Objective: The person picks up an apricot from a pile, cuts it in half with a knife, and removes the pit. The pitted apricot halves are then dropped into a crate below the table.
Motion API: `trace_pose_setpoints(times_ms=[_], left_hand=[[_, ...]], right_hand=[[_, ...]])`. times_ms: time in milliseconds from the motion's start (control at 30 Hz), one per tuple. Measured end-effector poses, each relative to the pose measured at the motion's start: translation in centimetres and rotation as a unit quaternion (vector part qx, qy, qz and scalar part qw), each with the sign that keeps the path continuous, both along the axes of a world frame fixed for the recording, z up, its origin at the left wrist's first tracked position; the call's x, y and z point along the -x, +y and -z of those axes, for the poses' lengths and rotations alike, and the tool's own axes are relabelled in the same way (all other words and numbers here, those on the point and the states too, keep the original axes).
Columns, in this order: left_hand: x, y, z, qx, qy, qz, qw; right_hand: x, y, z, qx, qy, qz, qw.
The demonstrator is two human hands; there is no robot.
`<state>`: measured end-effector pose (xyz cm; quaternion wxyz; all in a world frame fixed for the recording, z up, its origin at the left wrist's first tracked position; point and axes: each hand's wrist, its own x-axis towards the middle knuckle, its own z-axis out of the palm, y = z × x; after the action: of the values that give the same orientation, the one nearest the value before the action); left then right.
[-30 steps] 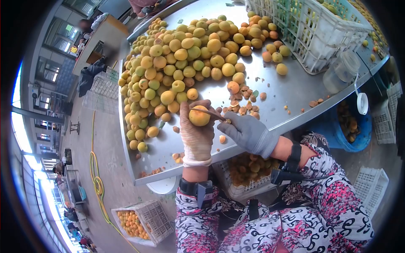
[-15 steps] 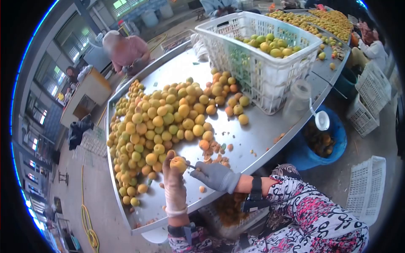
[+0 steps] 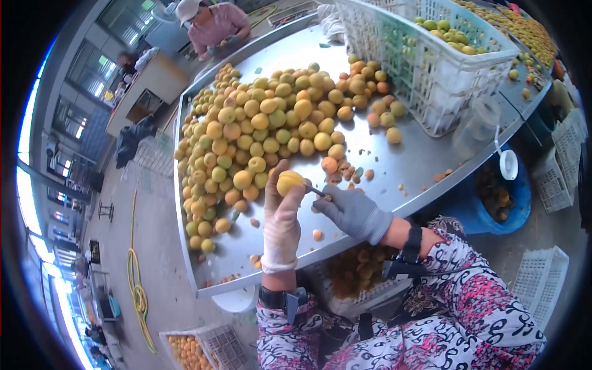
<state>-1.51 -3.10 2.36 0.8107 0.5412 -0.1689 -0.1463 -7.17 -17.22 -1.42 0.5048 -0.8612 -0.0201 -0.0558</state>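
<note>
My left hand [image 3: 282,225], in a pale glove, has its fingers wrapped round a yellow-orange fruit [image 3: 290,183]. In a grey glove, my right hand [image 3: 354,213] grips a thin tool [image 3: 316,190] whose tip reaches the fruit's right side. Both hands are above the near edge of a metal table [image 3: 394,176]. Beyond them lies a large heap of yellow and orange fruits [image 3: 259,123]. Small brown scraps and peel pieces [image 3: 345,172] lie on the metal just behind my right hand.
A white crate [image 3: 431,77] with green-yellow fruit stands at the back right, beside a clear jar [image 3: 478,129]. A blue bucket [image 3: 518,209] is below the right edge. Another person [image 3: 216,28] works across the table. Fruit fills a crate [image 3: 185,351] on the floor.
The view has shifted, so the table and heap sit further right and higher. My hands still hold the fruit and tool together; the fruit's surface facing me looks more evenly yellow.
</note>
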Motion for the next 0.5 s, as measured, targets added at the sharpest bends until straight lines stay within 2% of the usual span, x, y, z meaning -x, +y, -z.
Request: trace_pose_setpoints(times_ms=[67, 133, 200, 333, 400, 500], left_hand=[[-0.5, 0.3, 1.4, 0.053, 0.045, 0.023, 0.997], [0.1, -1.1, 1.9, 0.118, 0.180, 0.015, 0.976], [0.5, -1.8, 1.5, 0.161, 0.230, 0.023, 0.959], [-0.1, -1.3, 1.3, 0.120, 0.203, 0.029, 0.971], [-0.4, -0.8, 1.1, 0.074, 0.092, 0.007, 0.993], [-0.1, -0.1, 0.1, -0.002, 0.042, 0.014, 0.999]], right_hand=[[0.3, 1.0, 0.1, -0.058, -0.038, 0.012, 0.998], [0.5, 1.8, -0.1, -0.053, -0.050, 0.032, 0.997], [0.4, 1.9, -0.1, -0.045, -0.064, 0.051, 0.996], [0.1, 0.8, 0.5, -0.034, -0.075, 0.068, 0.994], [0.0, 0.0, 0.0, -0.010, -0.011, 0.030, 0.999], [0.1, -0.2, -0.3, -0.033, -0.009, 0.014, 0.999]])
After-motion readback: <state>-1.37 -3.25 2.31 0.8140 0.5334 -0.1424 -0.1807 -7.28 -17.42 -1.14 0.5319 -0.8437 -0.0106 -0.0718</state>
